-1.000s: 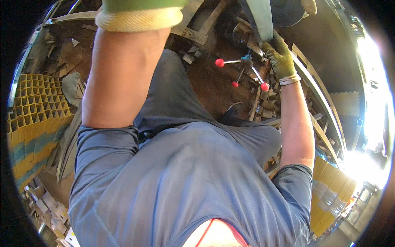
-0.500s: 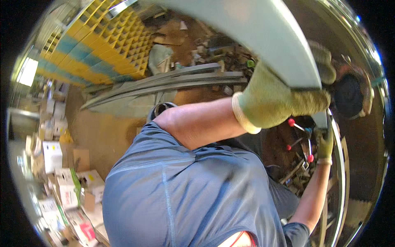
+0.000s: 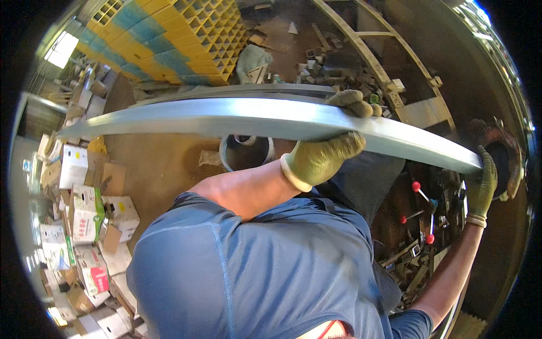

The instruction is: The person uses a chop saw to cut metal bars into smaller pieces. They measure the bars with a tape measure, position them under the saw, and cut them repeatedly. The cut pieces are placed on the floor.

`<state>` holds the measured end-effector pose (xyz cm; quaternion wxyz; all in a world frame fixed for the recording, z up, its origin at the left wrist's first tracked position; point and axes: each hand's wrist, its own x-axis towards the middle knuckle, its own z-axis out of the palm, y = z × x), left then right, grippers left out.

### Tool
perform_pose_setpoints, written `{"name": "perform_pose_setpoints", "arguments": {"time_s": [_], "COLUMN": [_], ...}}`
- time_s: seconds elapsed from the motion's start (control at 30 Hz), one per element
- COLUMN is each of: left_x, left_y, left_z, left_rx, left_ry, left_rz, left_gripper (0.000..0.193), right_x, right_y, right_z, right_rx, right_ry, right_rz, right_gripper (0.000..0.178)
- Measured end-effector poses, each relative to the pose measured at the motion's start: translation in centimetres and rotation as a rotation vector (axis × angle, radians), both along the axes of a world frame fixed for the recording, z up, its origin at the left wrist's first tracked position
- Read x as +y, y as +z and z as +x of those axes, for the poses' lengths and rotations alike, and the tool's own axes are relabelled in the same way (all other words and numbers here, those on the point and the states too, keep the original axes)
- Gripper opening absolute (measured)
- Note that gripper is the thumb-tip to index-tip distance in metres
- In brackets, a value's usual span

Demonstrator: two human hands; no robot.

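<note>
Over a littered brown floor [image 3: 164, 164] (boxes [image 3: 73, 166] crowd the left), gloved hands [image 3: 324, 158] [image 3: 486, 183] grip a metal bar [image 3: 226, 116].

Gloved left fingers [image 3: 346, 98] around a silvery bar [image 3: 226, 117]

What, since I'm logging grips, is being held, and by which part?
A long metal bar: the left hand holds it partway along, the right hand at its right end.

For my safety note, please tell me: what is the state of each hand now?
Left hand: closed around the silver bar.
Right hand: at the bar's right end; whether its grip is closed cannot be told.
</note>
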<state>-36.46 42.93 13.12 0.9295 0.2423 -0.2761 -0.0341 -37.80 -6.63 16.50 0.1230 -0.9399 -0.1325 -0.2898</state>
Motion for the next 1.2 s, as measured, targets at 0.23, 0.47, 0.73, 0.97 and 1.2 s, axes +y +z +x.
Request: {"name": "perform_pose_setpoints", "arguments": {"time_s": [0.23,0.47,0.73,0.97,1.2], "left_x": [7.6,12.8,18.2,24.2,23.5], "left_y": [-6.0,-14.7,-19.5,-23.5,-24.2], "left_z": [2.7,6.8,14.2,18.8,20.1], "left_rx": [0.554,0.849,0.881,0.873,0.864], "left_ry": [-0.07,0.045,0.287,0.373,0.441], "left_rz": [-0.152,-0.246,-0.32,-0.343,-0.32], "left_gripper": [0.041,0.03,0.033,0.032,0.049], "right_x": [8.1,16.0,24.4,31.4,32.9], "right_y": [0.9,-1.9,-2.7,-6.4,-8.7], "right_z": [4.6,5.0,8.9,12.8,16.0], "right_rx": [0.073,0.316,0.329,0.34,0.31], "right_ry": [0.066,0.051,-0.007,0.017,0.099], "right_rz": [-0.231,-0.282,-0.412,-0.445,-0.421], "right_gripper": [0.052,0.066,0.071,0.063,0.052]}}
